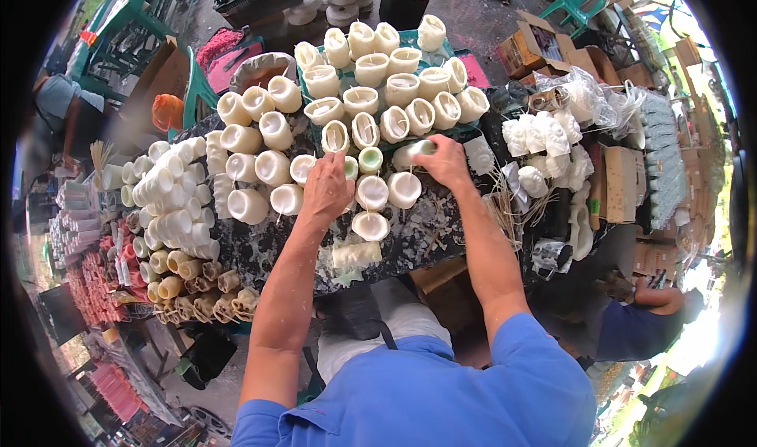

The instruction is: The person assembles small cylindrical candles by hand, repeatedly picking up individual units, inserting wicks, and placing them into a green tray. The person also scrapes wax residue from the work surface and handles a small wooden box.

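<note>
Cream wax candles, many of them oval with wicks, crowd a dark, wax-spattered table (pixel 410 238). My right hand (pixel 445 163) grips a pale green-tinted candle (pixel 412 154) lying on its side, at the near edge of the green tray (pixel 453 43). My left hand (pixel 325 185) is closed at another small pale green candle (pixel 350 168), mostly hidden by the fingers. Between my hands stands a green-centred candle (pixel 370 160). Nearer me are round cream candles (pixel 371 192) and one close to the front (pixel 371 226).
Stacked cream wax cups (pixel 169 179) fill the table's left side. White moulded wax pieces (pixel 544 135) and plastic wrap (pixel 591 92) lie at right. A flat wax slab (pixel 356 255) rests near the front edge. Other people sit at far left and lower right (pixel 643 325).
</note>
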Tool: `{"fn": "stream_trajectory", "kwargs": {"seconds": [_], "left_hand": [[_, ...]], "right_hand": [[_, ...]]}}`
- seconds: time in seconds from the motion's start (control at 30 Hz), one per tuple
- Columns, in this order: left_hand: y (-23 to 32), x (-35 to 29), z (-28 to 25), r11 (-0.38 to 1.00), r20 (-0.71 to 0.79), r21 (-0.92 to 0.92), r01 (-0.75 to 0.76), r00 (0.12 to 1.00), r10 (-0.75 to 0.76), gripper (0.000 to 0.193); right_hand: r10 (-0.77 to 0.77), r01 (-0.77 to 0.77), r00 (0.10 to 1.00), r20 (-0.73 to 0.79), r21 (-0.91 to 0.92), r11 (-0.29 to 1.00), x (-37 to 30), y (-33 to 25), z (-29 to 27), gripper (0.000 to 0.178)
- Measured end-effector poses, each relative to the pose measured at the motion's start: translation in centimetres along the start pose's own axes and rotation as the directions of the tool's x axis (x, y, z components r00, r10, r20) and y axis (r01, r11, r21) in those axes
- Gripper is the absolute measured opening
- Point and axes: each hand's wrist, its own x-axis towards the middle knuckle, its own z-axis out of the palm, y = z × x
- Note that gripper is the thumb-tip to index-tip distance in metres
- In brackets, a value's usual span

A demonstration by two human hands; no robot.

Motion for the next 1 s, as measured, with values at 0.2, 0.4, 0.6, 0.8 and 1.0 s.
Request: {"fn": "stream_trajectory", "kwargs": {"seconds": [0.2, 0.4, 0.6, 0.8, 1.0], "left_hand": [[0.2, 1.1, 1.3, 0.999, 0.067, 0.043, 0.025, 0.997, -0.028, 0.058], [-0.3, 0.3, 0.3, 1.000, -0.109, -0.012, -0.019, 0.994, 0.017, 0.056], [1.7, -1.1, -6.7, 0.966, -0.174, -0.246, -0.079, 0.984, 0.037, 0.056], [3.4, -7.5, -13.8, 0.698, -0.430, -0.661, -0.277, 0.901, -0.050, 0.081], [0.4, -10.6, -10.0, 0.546, -0.225, -0.830, -0.119, 0.965, -0.133, 0.058]], "right_hand": [[0.164, -0.156, 0.985, 0.055, 0.693, 0.703, -3.5, 5.2, -3.8, 0.055], [0.237, -0.076, 0.970, -0.059, 0.848, 0.524, -7.6, 5.2, -7.2, 0.052], [0.265, -0.124, 0.964, -0.032, 0.825, 0.551, -10.6, 3.6, -9.3, 0.052], [0.200, -0.146, 0.980, 0.023, 0.762, 0.631, -12.9, 0.1, -11.0, 0.055], [0.049, -0.117, 0.991, 0.122, 0.651, 0.750, -14.1, -5.4, -10.9, 0.061]]}}
